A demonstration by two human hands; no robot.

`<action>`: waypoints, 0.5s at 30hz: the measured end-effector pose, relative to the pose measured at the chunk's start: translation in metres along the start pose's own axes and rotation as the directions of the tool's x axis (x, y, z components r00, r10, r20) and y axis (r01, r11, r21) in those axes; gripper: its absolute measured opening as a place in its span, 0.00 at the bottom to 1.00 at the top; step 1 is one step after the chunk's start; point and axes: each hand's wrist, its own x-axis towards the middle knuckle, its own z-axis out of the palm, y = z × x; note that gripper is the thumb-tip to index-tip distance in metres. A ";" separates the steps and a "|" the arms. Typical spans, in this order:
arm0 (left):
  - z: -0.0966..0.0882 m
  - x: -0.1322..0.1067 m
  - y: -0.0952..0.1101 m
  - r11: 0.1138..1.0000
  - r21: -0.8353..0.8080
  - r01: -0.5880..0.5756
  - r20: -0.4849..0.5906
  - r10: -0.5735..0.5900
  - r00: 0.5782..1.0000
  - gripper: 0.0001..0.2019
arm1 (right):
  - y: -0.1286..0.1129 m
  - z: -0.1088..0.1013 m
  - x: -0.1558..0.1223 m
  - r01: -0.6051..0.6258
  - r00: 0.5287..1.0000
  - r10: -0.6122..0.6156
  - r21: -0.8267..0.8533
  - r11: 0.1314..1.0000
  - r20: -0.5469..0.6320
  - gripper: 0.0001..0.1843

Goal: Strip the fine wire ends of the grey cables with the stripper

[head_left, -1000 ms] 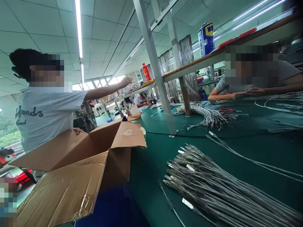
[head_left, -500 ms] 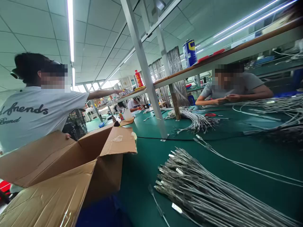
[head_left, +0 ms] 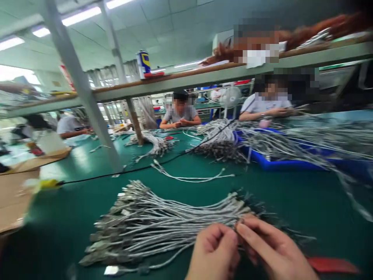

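My left hand [head_left: 214, 252] and my right hand [head_left: 271, 249] are at the bottom right, fingers closed around the dark end of a bundle of grey cables [head_left: 151, 221]. The bundle lies across the green mat [head_left: 58, 206], with flat metal connectors fanned out at its left end. The cable ends inside my fingers are hidden. A loose white cable [head_left: 189, 179] lies just beyond the bundle.
A blue tray [head_left: 279, 163] heaped with cables stands at the right, and a cable pile [head_left: 218, 146] lies beside it. A black wire [head_left: 122, 173] crosses the mat. A cardboard box [head_left: 11, 198] is at the left edge. Co-workers [head_left: 180, 112] sit beyond a shelf on a pillar [head_left: 81, 89].
My view has swung right, pushing the cardboard box to the left edge and bringing the blue tray in. Both my hands have come into view, now closed on the bundle's far end.
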 end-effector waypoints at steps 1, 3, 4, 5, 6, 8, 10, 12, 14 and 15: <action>-0.001 0.001 0.002 1.000 0.004 0.029 0.024 -0.030 0.999 0.33 | -0.002 -0.005 0.000 0.001 0.999 -0.003 0.038 0.999 0.047 0.19; -0.006 0.001 0.004 0.998 0.009 0.057 0.063 -0.057 0.996 0.34 | -0.006 -0.008 0.000 0.021 0.996 -0.030 0.101 0.995 0.082 0.18; -0.010 0.000 0.003 0.998 0.014 0.059 0.085 -0.060 0.995 0.33 | -0.007 -0.006 0.000 0.035 0.995 -0.046 0.121 0.992 0.091 0.18; -0.013 -0.001 0.002 0.998 0.020 0.056 0.102 -0.058 0.993 0.32 | -0.008 -0.005 0.000 0.048 0.993 -0.062 0.135 0.990 0.098 0.18; -0.016 -0.001 0.001 0.998 0.028 0.053 0.112 -0.055 0.992 0.32 | -0.009 -0.003 -0.001 0.055 0.992 -0.071 0.144 0.988 0.108 0.18; -0.019 -0.001 -0.002 0.998 0.052 0.041 0.110 -0.046 0.993 0.31 | -0.009 -0.001 -0.001 0.049 0.990 -0.069 0.158 0.986 0.121 0.17; -0.020 -0.001 -0.002 0.995 0.093 0.026 0.102 -0.036 0.994 0.30 | -0.009 -0.001 -0.002 0.025 0.990 -0.046 0.158 0.987 0.133 0.16; -0.019 -0.001 0.000 0.992 0.126 0.011 0.101 -0.024 0.995 0.29 | -0.007 -0.003 -0.002 0.008 0.987 -0.030 0.138 0.990 0.158 0.16; -0.016 -0.001 0.003 0.992 0.125 0.017 0.075 -0.026 0.997 0.28 | -0.006 -0.005 -0.001 0.006 0.983 -0.026 0.110 0.994 0.180 0.16; -0.015 -0.001 0.003 0.993 0.113 0.022 0.049 -0.028 0.998 0.28 | -0.005 -0.006 -0.001 0.011 0.982 -0.028 0.094 0.995 0.186 0.16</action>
